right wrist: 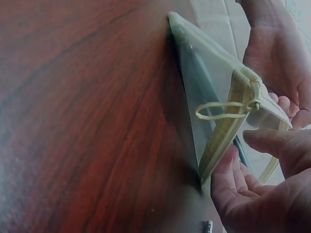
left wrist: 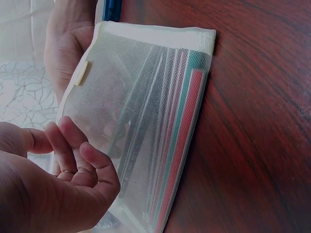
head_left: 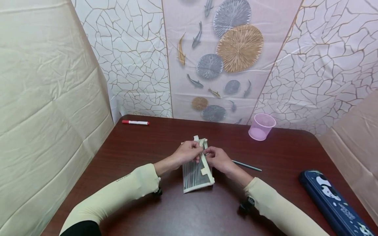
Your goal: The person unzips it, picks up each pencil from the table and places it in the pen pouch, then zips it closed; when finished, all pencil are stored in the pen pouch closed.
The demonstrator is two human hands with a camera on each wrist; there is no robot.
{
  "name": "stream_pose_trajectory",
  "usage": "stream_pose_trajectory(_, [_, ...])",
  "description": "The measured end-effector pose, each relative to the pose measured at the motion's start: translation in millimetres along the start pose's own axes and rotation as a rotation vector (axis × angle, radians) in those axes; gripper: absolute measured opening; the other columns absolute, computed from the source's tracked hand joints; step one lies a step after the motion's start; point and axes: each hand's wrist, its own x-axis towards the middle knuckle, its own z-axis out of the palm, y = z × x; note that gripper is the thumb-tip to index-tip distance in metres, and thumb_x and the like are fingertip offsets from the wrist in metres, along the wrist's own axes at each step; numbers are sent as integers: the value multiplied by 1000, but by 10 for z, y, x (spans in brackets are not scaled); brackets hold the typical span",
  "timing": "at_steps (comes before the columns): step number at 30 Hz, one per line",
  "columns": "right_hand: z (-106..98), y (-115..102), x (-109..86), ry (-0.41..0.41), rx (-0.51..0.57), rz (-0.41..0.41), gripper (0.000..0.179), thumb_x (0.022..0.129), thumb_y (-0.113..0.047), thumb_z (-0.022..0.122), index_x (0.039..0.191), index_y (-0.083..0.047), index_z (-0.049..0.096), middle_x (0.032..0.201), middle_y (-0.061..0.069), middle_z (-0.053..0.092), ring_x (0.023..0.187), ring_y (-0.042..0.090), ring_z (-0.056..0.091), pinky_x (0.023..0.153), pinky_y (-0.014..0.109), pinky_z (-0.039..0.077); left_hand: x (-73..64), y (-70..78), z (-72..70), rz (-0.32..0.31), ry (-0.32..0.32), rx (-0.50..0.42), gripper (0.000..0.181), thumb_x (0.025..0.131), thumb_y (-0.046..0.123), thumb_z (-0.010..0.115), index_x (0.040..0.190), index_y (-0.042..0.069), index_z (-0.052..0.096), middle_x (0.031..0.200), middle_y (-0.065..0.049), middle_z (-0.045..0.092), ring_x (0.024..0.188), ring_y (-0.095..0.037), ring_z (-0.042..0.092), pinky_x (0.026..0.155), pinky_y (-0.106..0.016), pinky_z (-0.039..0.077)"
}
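A mesh zip pouch (head_left: 193, 178) with cream edging lies on the table between both hands. Through its see-through side, several thin straight sticks, including a red one (left wrist: 187, 121) and a green one (left wrist: 197, 60), show in the left wrist view. My left hand (head_left: 187, 152) pinches the pouch's upper edge with thumb and fingertips. On the other side, my right hand (head_left: 219, 159) grips the zip edge (right wrist: 226, 131) between thumb and fingers. The zip gapes in the right wrist view, and a cord loop (right wrist: 218, 110) hangs at its end.
A thin teal stick (head_left: 247, 166) lies right of the pouch. Behind it stands a pink mesh-like cup (head_left: 262, 127). A red-and-white marker (head_left: 136, 122) lies at the far left. A dark blue pencil case (head_left: 333, 201) occupies the right edge.
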Motion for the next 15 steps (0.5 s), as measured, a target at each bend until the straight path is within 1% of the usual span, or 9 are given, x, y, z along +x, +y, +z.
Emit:
stream_pose_trajectory(2, [-17, -5, -1, 19, -4, -12, 35, 97, -6, 61, 130, 4, 64, 101, 12, 74, 82, 12, 67, 76, 34, 60, -8, 8, -5, 1, 0, -2, 16, 99, 20, 56, 90, 11, 66, 68, 2, 63, 66, -10, 67, 70, -32, 59])
stream_pose_trajectory(4, [-43, -8, -4, 32, 21, -31, 34, 97, -7, 62, 129, 5, 66, 101, 13, 76, 83, 14, 70, 80, 38, 63, -15, 13, -10, 3, 4, -4, 17, 100, 20, 56, 90, 10, 66, 69, 1, 63, 66, -10, 67, 71, -33, 60])
stream_pose_trajectory(7, [-108, -10, -19, 42, 50, -68, 32, 98, -8, 64, 128, 5, 67, 103, 16, 76, 85, 18, 72, 82, 41, 64, -12, 10, -12, 8, 13, -7, 16, 99, 20, 58, 89, 10, 66, 68, 1, 63, 65, -11, 67, 70, -33, 61])
stream_pose_trajectory(9, [-165, -7, -26, 53, 65, -91, 32, 99, -9, 66, 127, 7, 66, 106, 20, 75, 87, 22, 73, 82, 41, 64, -13, 9, -10, 8, 14, -9, 16, 99, 19, 58, 88, 10, 65, 68, 1, 63, 65, -11, 67, 70, -33, 60])
stream_pose_trajectory(12, [-279, 3, -45, 85, 65, -118, 34, 100, -11, 68, 127, 9, 65, 109, 25, 74, 89, 23, 73, 80, 39, 64, -11, 1, -4, 8, 16, -5, 15, 98, 19, 58, 87, 10, 65, 68, 1, 63, 65, -11, 67, 70, -33, 60])
stream_pose_trajectory(15, [-419, 26, -63, 148, 10, -136, 33, 99, -14, 71, 125, 7, 67, 108, 25, 74, 87, 20, 72, 77, 34, 63, -19, -3, 0, 9, 17, -5, 15, 98, 18, 58, 87, 10, 65, 69, 1, 63, 65, -11, 67, 70, -34, 60])
